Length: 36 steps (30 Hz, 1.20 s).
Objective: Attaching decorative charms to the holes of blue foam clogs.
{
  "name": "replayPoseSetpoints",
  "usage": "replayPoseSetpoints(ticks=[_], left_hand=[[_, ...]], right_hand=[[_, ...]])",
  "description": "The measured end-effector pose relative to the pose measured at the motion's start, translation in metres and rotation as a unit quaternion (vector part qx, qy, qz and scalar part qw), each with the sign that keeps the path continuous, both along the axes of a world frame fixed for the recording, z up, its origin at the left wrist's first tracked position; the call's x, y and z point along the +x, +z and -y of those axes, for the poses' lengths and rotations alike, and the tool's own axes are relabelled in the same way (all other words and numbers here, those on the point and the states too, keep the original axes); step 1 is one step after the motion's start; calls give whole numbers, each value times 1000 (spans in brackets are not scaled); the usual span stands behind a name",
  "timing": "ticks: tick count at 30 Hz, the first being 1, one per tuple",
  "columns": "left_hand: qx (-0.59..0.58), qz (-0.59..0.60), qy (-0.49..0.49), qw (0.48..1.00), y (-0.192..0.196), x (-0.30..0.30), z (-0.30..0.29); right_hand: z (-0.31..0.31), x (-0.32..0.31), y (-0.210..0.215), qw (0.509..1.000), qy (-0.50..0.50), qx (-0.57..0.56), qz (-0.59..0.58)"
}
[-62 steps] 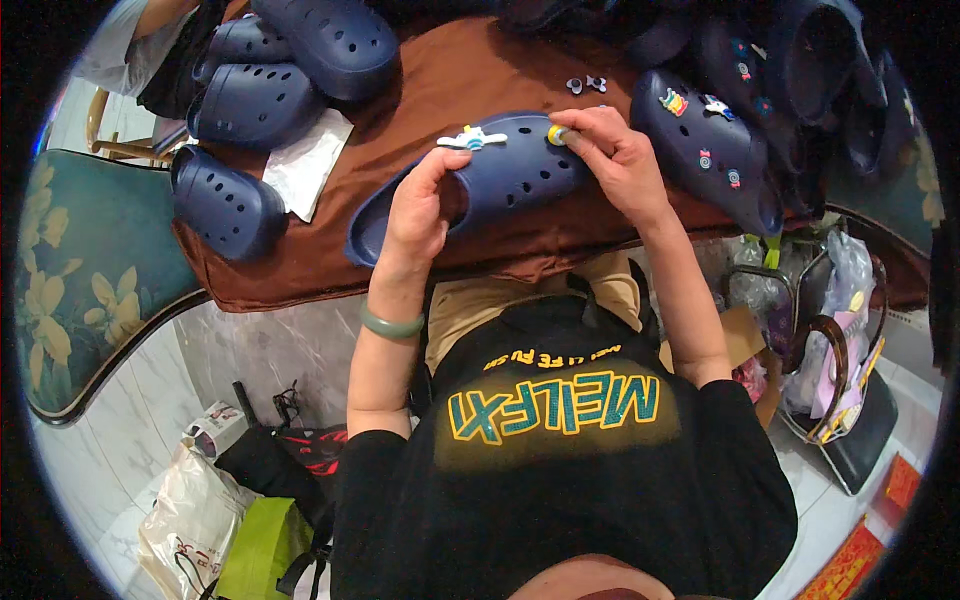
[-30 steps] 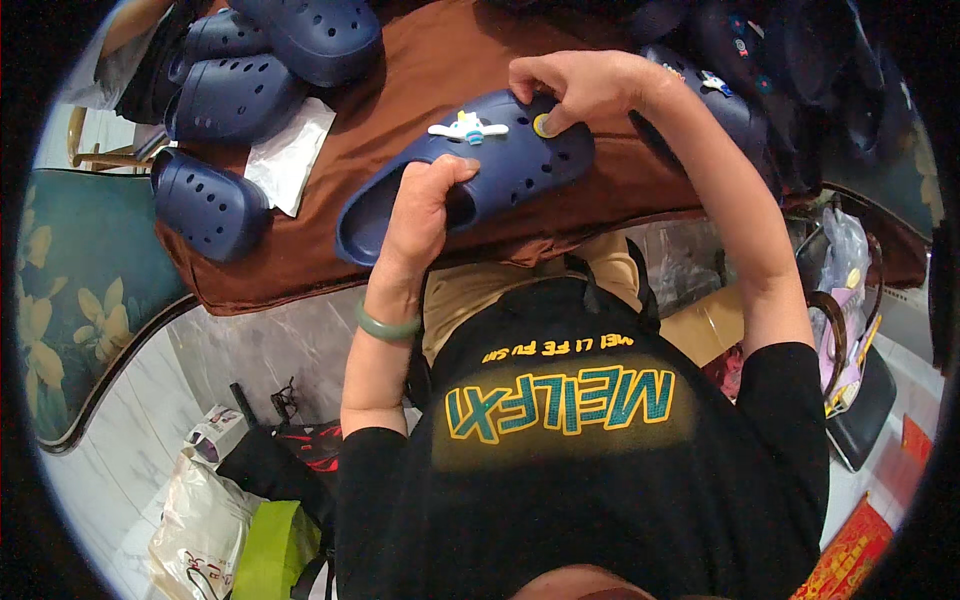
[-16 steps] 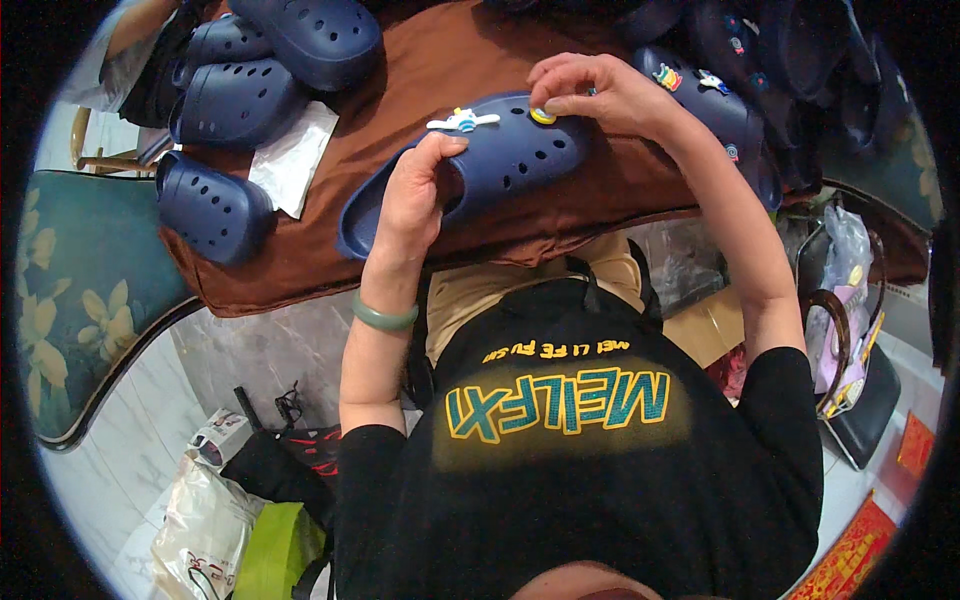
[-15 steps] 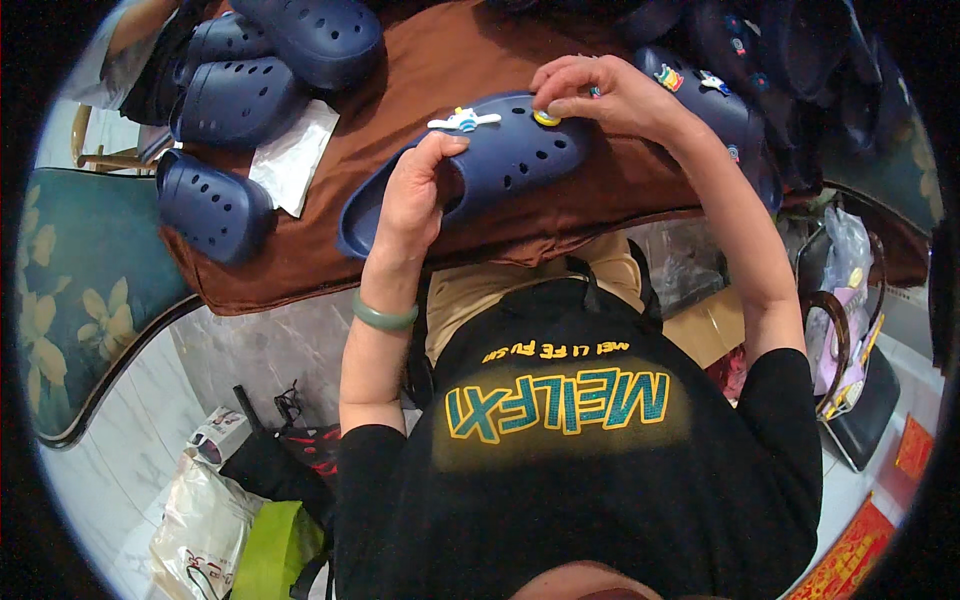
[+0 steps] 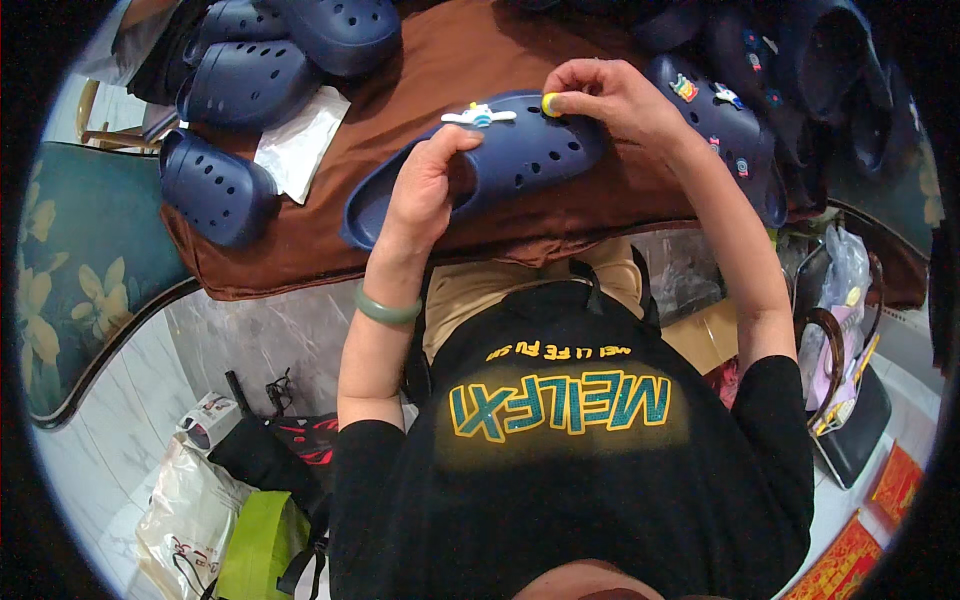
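A navy blue clog (image 5: 540,165) with round holes lies tilted in front of me, its toe to the right. My left hand (image 5: 430,185) grips the clog by its opening, thumb on the upper near a white shoe charm (image 5: 479,116) with blue and yellow parts. Between the thumb and fingertips of my right hand (image 5: 610,100) is a small yellow shoe charm (image 5: 550,104). It is at the clog's upper, close to the holes near the toe; whether it sits in a hole is hidden.
The brown cloth (image 5: 440,45) covers the table. Several plain navy clogs (image 5: 250,85) and a white paper packet (image 5: 302,143) lie at the left. At the right are clogs with charms (image 5: 715,115). A green flowered chair back (image 5: 90,270) stands at the far left.
My right hand has shifted a little, and the yellow charm now shows tilted on edge at its fingertips. The whole view has drifted slightly. My left hand keeps its grip on the clog.
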<state>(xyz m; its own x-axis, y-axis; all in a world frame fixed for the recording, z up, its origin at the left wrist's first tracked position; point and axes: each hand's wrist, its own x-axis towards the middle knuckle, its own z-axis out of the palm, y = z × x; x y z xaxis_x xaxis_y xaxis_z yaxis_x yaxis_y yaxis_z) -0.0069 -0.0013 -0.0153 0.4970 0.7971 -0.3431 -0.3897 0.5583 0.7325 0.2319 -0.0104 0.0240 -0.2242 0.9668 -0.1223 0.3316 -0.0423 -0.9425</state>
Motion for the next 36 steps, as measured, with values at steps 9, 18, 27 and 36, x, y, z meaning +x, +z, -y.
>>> replayPoseSetpoints(ticks=[9,18,27,36], left_hand=[[42,18,-20,999,-1,-8,1],[44,20,-25,999,3,-7,1],[94,42,-33,994,-10,-11,0],[123,61,-15,990,-8,-10,-1]], right_hand=[[-60,-8,25,957,217,-108,159],[-59,-3,8,965,207,-136,90],[-2,-17,-12,996,-9,79,36],[-10,-4,4,960,88,174,199]])
